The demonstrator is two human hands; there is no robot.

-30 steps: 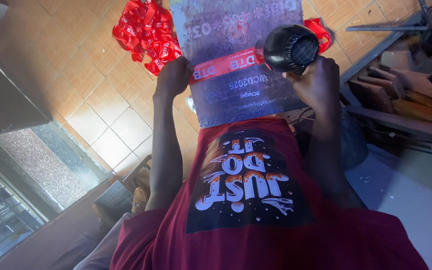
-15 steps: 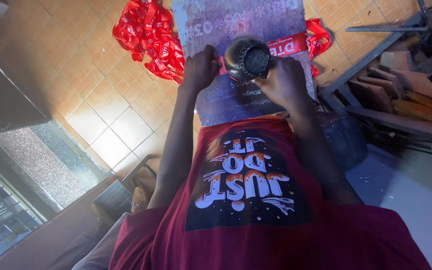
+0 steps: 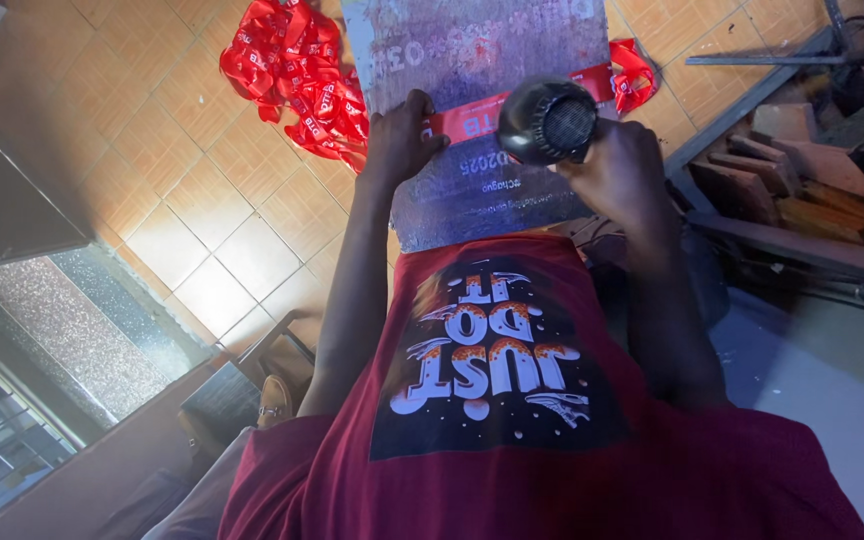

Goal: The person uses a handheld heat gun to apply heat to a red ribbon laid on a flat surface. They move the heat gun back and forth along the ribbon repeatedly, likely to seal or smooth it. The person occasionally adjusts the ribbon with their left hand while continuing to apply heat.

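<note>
Your left hand [image 3: 402, 135] is pressing flat on the red ribbon [image 3: 472, 117], which is lying across the grey board [image 3: 482, 60]. Your right hand [image 3: 620, 170] is gripping the black dryer [image 3: 548, 120], holding it just above the ribbon, right of your left hand.

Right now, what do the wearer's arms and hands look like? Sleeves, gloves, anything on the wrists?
Both arms are bare from the short sleeves of a dark red t-shirt with a black printed chest panel. The left hand and right hand wear no gloves. No watch, band or ring shows on either wrist or hand in this view, though the fingers are partly hidden.
</note>
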